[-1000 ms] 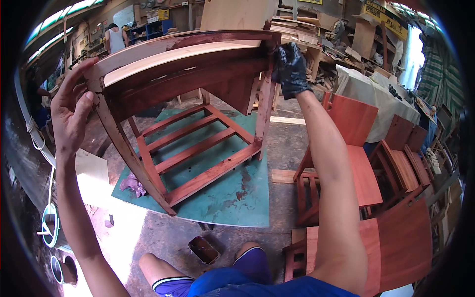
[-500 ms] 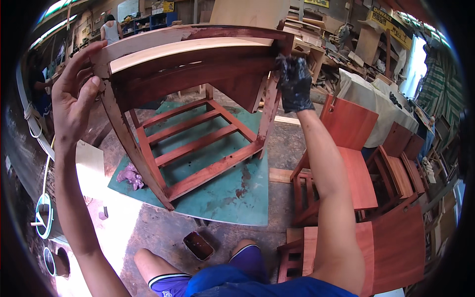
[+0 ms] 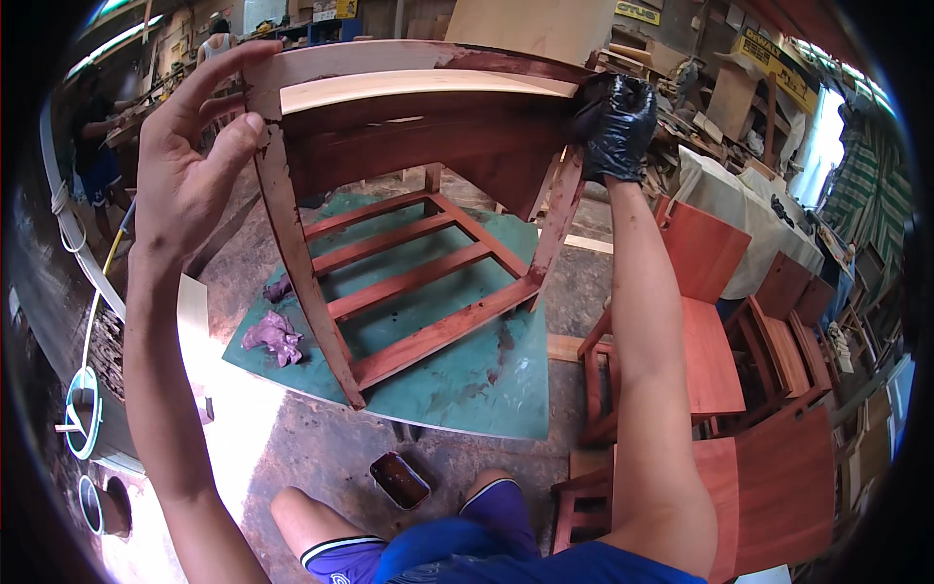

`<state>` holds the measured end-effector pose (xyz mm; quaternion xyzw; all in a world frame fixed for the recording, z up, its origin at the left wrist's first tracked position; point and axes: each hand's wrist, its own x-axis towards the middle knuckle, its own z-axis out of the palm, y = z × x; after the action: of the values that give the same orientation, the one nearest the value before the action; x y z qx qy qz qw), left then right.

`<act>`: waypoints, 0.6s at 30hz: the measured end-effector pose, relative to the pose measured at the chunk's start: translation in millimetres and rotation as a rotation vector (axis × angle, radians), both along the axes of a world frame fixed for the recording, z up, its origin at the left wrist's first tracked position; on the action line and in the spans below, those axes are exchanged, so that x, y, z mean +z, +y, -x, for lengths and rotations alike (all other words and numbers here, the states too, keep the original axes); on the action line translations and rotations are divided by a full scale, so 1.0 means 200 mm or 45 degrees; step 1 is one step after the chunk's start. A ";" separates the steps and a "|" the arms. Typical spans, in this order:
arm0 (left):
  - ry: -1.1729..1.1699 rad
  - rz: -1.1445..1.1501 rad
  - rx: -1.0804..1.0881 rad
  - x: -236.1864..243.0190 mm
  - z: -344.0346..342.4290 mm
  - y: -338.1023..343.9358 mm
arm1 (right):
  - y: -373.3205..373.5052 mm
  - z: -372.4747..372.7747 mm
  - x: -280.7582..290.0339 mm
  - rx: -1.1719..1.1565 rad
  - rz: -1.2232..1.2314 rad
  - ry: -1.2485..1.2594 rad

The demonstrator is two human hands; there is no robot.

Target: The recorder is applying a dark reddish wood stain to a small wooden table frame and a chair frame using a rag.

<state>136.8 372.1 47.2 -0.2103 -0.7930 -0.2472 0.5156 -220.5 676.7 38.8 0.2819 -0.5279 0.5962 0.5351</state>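
Observation:
A reddish-brown wooden chair frame point(image 3: 394, 375) with a slatted seat leans on a green board point(image 3: 457, 394) in front of me. Its upper left corner is in the grip of my bare left hand point(image 3: 199, 161), thumb on the near side and fingers over the top. My right hand point(image 3: 623, 127), in a shiny black glove, is closed at the upper right corner. It presses what looks like a dark rag point(image 3: 587, 109) to the wood; its fingertips are partly hidden. Dark red stain covers part of the pale top rail point(image 3: 350, 60) and side posts.
A crumpled purple cloth point(image 3: 274, 338) lies on the board's left. Between my knees sits a small tray of dark liquid point(image 3: 400, 481). Reddish chairs point(image 3: 705, 341) stand close on the right. Buckets point(image 3: 88, 419) are at left, and two people point(image 3: 97, 146) are farther back.
The view has shifted, so the chair and both hands appear farther right. My gloved right hand has moved up a little against the corner. My left hand keeps its hold.

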 end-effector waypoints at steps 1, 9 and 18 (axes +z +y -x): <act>-0.018 -0.038 -0.010 0.00 0.02 0.01 | 0.03 0.04 0.03 -0.064 -0.037 0.010; -0.009 -0.115 -0.054 -0.03 0.02 -0.02 | -0.62 -0.66 0.00 -0.162 -0.151 0.469; -0.069 -0.037 -0.085 0.04 -0.01 0.02 | -0.37 -0.30 -0.01 -0.550 -0.054 0.405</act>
<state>137.9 376.7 54.3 -0.2223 -0.7956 -0.2812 0.4884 -161.4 602.0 37.8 0.2639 -0.4975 0.4053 0.7201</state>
